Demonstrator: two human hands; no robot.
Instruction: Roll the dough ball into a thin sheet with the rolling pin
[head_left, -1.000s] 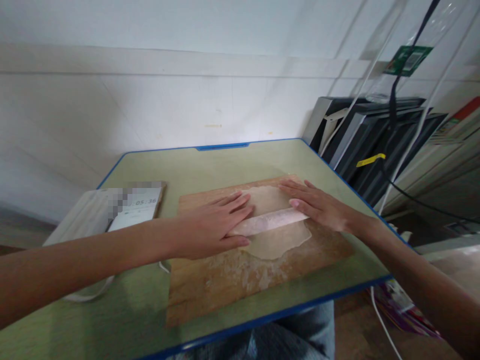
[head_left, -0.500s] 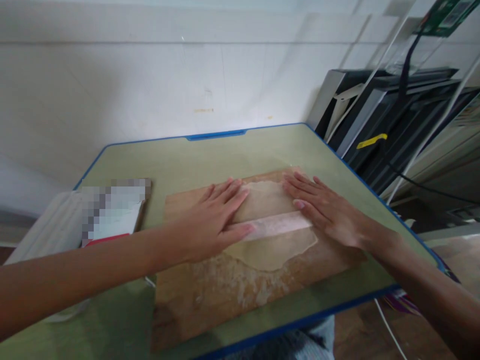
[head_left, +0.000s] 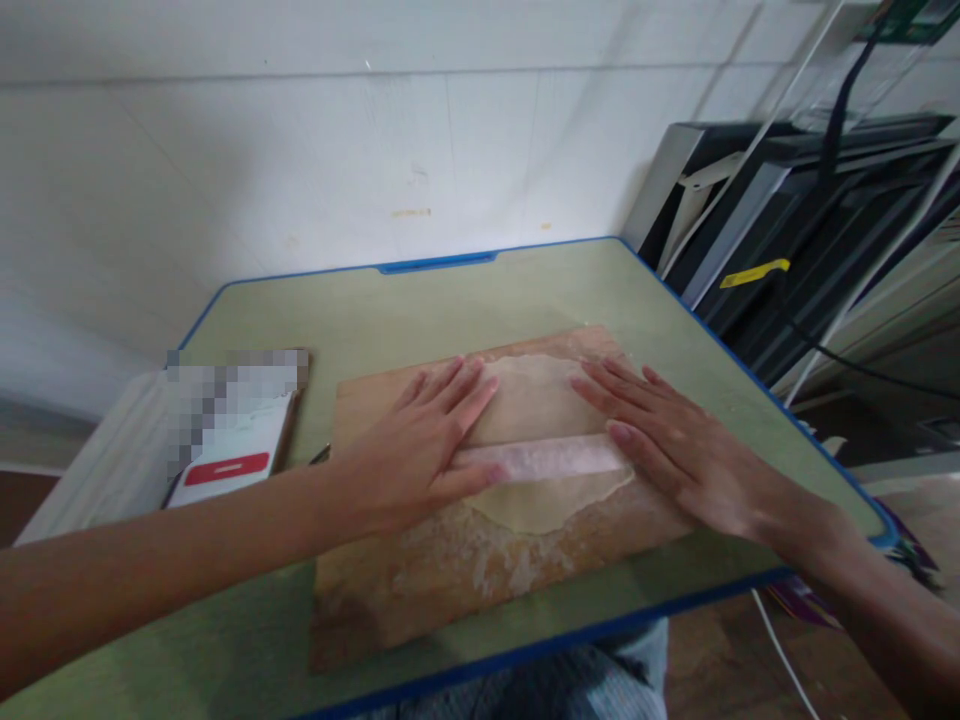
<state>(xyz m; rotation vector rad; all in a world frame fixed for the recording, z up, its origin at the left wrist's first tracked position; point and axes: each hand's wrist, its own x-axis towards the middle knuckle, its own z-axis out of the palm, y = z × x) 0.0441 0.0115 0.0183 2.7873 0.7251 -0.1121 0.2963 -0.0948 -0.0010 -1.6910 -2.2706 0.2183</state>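
Note:
A pale rolling pin (head_left: 559,458) lies across a thin sheet of dough (head_left: 529,400), and both of its ends are covered by my hands. My left hand (head_left: 435,440) rests flat over the left end, fingers stretched out and thumb along the pin. Over the right end lies my right hand (head_left: 664,440), palm down, its fingers extended and slightly apart. Beneath the dough is a wooden board (head_left: 367,600), dusted with white flour along its near side.
The board sits on a green table (head_left: 330,310) with a blue rim. To the left, a phone (head_left: 240,430) with a partly pixelated screen leans on a white object (head_left: 97,450). Dark flat panels (head_left: 810,220) and cables stand at the right; a white wall (head_left: 337,170) is behind.
The rolling pin has come slightly nearer to me over the dough, both hands moving with it. My view has shifted a little, showing more of the phone.

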